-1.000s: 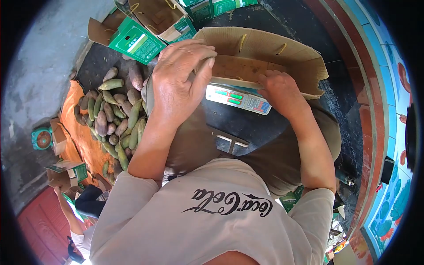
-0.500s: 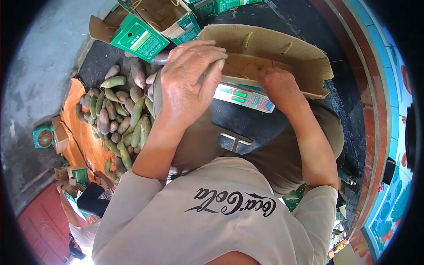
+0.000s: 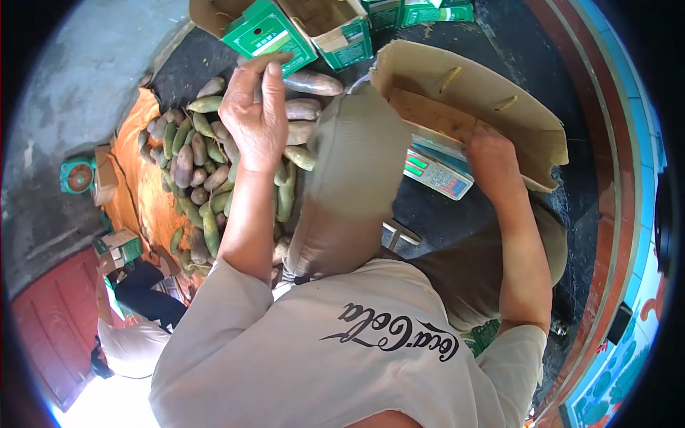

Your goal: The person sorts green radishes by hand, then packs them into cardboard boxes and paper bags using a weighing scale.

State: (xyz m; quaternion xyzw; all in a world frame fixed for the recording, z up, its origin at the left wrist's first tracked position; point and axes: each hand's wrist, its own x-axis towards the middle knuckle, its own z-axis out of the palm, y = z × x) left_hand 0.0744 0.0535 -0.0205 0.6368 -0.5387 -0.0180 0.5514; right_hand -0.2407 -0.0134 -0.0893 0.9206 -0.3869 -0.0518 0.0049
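My left hand (image 3: 255, 118) is raised over the pile of long green and purple radishes (image 3: 187, 153), its fingers apart and nothing in it. Beyond my left knee, larger purple radishes (image 3: 314, 83) lie on the dark floor. My right hand (image 3: 492, 158) is at the near edge of an open cardboard box (image 3: 474, 75) with yellow cord handles, its fingers bent over the rim. The box sits on a digital scale (image 3: 437, 174) with lit green displays. No radish shows in the visible part of the box.
Green and white cartons (image 3: 267, 36) stand at the top. An orange sheet (image 3: 132, 192) lies under the pile. A green fan (image 3: 77, 175) is at the left, and another person (image 3: 132, 346) is at the lower left. A tiled wall (image 3: 646, 235) runs along the right.
My left hand has moved left, away from the box and over the radishes. My right hand stays at the box rim. The view has shifted, showing more of the floor beyond my left knee.
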